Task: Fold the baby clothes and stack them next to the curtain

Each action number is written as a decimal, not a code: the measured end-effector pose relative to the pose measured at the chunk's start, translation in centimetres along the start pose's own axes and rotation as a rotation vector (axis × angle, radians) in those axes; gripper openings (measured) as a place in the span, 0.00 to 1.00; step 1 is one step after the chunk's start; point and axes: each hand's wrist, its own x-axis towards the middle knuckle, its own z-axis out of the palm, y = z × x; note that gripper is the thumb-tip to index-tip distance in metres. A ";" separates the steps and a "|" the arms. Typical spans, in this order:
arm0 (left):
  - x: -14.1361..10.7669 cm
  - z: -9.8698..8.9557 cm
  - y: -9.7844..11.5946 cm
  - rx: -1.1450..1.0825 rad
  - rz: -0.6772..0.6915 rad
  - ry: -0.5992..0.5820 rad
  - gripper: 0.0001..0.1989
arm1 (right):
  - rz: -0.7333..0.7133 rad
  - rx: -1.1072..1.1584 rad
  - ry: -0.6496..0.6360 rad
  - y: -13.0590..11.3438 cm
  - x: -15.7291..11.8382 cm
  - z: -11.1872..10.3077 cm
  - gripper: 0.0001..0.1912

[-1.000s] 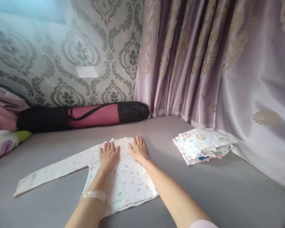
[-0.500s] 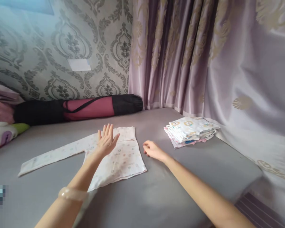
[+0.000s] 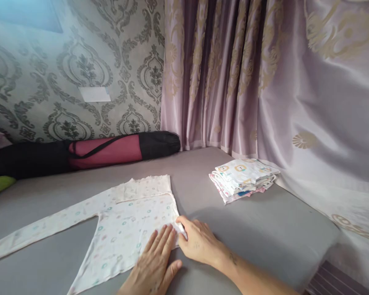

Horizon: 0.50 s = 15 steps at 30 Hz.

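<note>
A white baby shirt (image 3: 126,229) with small pastel prints lies on the grey bed sheet (image 3: 252,241), one long sleeve stretched out to the left. The shirt's right half is folded over. My left hand (image 3: 155,262) rests flat on its lower right part, fingers stretched out. Beside it, my right hand (image 3: 199,241) pinches the shirt's right edge near the lower corner between thumb and forefinger.
Right of the shirt sits a pile of folded baby clothes (image 3: 242,178). A long black and maroon bag (image 3: 107,151) lies along the patterned wall (image 3: 89,65). Purple curtains (image 3: 215,73) hang behind the bed. A green soft item (image 3: 1,184) is at the left edge.
My left hand has come down from the upper shirt to its lower right. My right hand, previously apart from the shirt, now grips its edge. The view has shifted slightly.
</note>
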 end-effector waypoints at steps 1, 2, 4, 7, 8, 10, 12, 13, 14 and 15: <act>0.0 0.1 0.0 0.004 0.012 0.006 0.39 | -0.007 0.008 -0.002 0.1 0.0 0.0 0.20; 0.1 0.2 0.0 0.009 0.024 0.009 0.39 | -0.016 0.019 -0.005 0.2 0.0 -0.1 0.19; 0.2 0.4 0.0 0.026 0.038 0.017 0.39 | -0.030 0.037 -0.003 0.3 0.0 -0.1 0.17; 0.3 0.7 0.2 0.056 0.047 0.024 0.39 | -0.047 0.034 -0.013 0.5 -0.1 -0.1 0.17; 0.2 0.7 0.2 0.060 0.051 0.024 0.40 | -0.048 0.024 -0.017 0.5 -0.3 0.0 0.17; 0.1 0.8 0.1 0.052 0.051 0.020 0.39 | -0.046 0.009 -0.021 0.6 -0.6 0.2 0.16; 0.0 0.8 0.0 0.038 0.044 0.016 0.39 | -0.043 0.007 -0.016 0.6 -0.6 0.3 0.14; 0.0 0.7 0.0 0.034 0.043 0.010 0.38 | -0.042 0.009 -0.012 0.6 -0.5 0.2 0.14; 0.0 0.7 0.0 0.031 0.043 0.000 0.38 | -0.042 0.011 -0.008 0.7 -0.3 0.0 0.13; 0.0 0.7 0.0 0.028 0.046 -0.009 0.38 | -0.045 0.015 -0.011 0.8 0.0 -0.4 0.13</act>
